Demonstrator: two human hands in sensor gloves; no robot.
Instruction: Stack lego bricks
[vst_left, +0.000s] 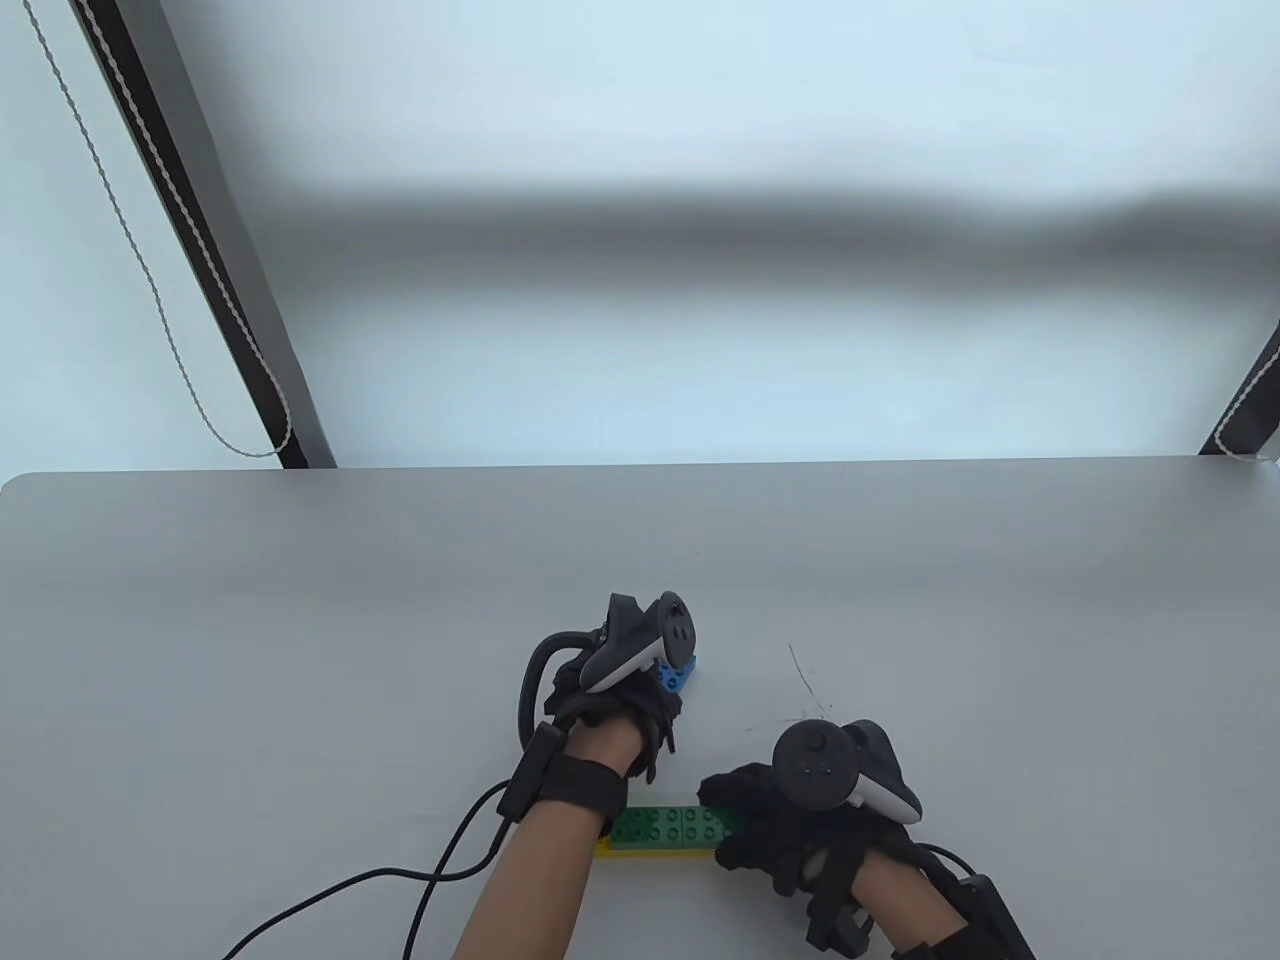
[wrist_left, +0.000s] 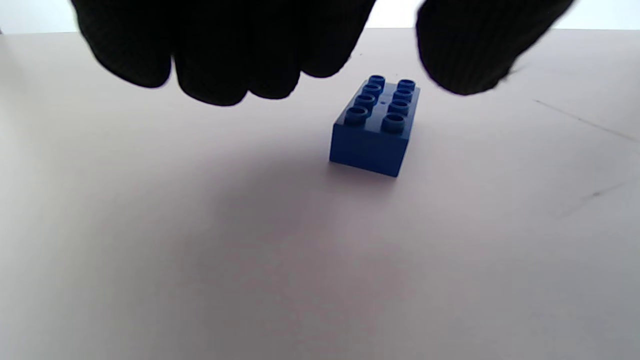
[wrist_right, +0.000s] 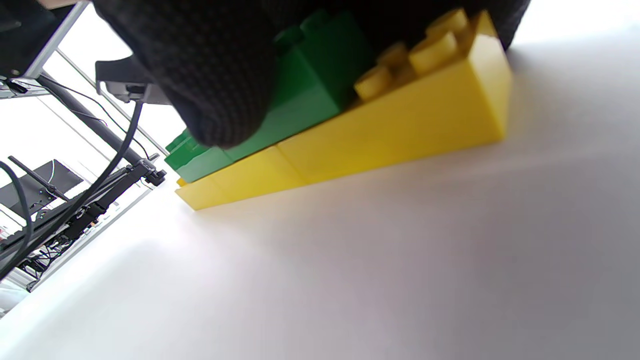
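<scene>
A blue brick (wrist_left: 374, 131) stands alone on the table, studs up. My left hand (wrist_left: 356, 82) hovers over it with fingers (wrist_left: 225, 55) and thumb (wrist_left: 470, 50) spread apart, touching nothing. In the table view the left hand (vst_left: 628, 695) covers most of the blue brick (vst_left: 680, 676). Nearer the front edge, a green brick (vst_left: 668, 827) sits on a yellow layer (vst_left: 650, 852). My right hand (vst_left: 740, 820) grips the green brick's right end. In the right wrist view its fingers (wrist_right: 210, 85) wrap the green brick (wrist_right: 305, 95) above the yellow layer (wrist_right: 400, 120).
The grey table (vst_left: 300, 620) spreads wide to the left, right and far side of the hands. A black cable (vst_left: 420, 880) runs from my left wrist toward the front edge. Faint scratch marks (vst_left: 805, 685) lie right of the blue brick.
</scene>
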